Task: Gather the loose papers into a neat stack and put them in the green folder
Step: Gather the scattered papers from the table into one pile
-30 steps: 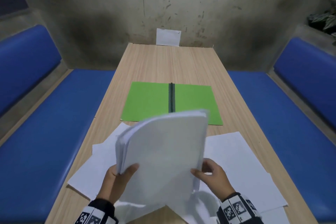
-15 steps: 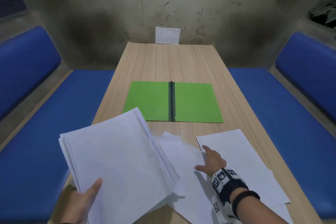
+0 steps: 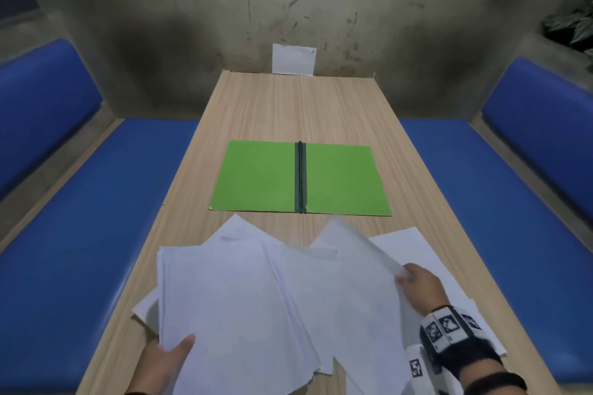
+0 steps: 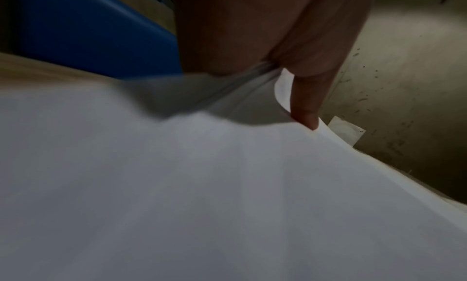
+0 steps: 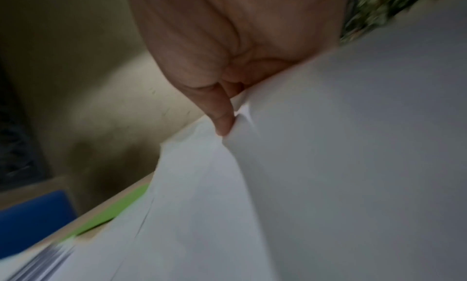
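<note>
The green folder (image 3: 300,181) lies open and flat in the middle of the wooden table (image 3: 288,106); a green sliver of it (image 5: 118,211) shows in the right wrist view. My left hand (image 3: 167,362) grips a thick stack of white papers (image 3: 224,314) at its near left corner, thumb on top (image 4: 307,105). My right hand (image 3: 417,282) pinches the right edge of a few loose sheets (image 3: 346,266) lifted over the stack, thumb pressed into the paper (image 5: 223,117). More loose sheets (image 3: 414,244) lie on the table under and right of my right hand.
Blue padded benches (image 3: 96,218) (image 3: 497,202) run along both sides of the table. A white sheet (image 3: 293,59) is stuck on the stained wall at the table's far end. Potted leaves (image 3: 571,26) sit at the upper right.
The stack in my left hand has swung back toward the table's centre. My right hand, which lay flat on the loose sheets, has picked some up and drawn them over the stack.
</note>
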The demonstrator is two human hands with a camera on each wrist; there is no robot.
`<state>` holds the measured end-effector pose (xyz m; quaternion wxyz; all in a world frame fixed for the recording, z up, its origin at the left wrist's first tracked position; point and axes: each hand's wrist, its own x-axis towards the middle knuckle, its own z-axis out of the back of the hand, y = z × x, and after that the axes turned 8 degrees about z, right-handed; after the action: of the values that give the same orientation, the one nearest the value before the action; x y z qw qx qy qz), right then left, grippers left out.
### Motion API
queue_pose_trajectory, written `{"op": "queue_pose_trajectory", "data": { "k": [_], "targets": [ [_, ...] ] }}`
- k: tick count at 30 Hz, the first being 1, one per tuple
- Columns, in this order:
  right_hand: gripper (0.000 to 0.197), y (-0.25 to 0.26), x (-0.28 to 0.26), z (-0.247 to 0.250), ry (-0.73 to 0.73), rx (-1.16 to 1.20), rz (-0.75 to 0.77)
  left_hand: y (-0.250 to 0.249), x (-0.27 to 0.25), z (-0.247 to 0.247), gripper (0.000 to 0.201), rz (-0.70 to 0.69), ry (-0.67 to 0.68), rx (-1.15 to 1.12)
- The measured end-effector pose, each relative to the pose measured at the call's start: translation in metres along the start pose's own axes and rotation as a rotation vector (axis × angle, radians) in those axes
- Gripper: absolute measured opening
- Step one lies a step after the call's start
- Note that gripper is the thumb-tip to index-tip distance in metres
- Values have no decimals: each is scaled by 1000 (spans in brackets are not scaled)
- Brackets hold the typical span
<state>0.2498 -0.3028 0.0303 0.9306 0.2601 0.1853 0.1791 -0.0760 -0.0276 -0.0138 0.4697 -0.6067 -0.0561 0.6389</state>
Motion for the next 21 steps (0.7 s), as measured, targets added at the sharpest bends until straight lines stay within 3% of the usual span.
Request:
{"op": "queue_pose_trajectory", "data": {
  "k": [5,8,10,14,18,21],
  "targets": [
    [18,-40,-1,33,-171,42,-237,3,-1,-3,56,28,-20,23],
    [38,-70,-3,29,-133,-103,-407,4,-4,-2,57,37,-17,35],
    [38,-82,-8,22,-94,-191,-481,5,-4,-1,58,25,-15,46],
    [13,-85,-16,17,-91,-200,-472,4,-6,-1,56,-8,1,29],
    [13,-90,-15,12,-112,-132,-442,0,-13,-3,57,-42,18,33],
    [16,-78,-21,15,-209,1,-369,-4,-14,-4,57,-87,25,38]
  ]
}}
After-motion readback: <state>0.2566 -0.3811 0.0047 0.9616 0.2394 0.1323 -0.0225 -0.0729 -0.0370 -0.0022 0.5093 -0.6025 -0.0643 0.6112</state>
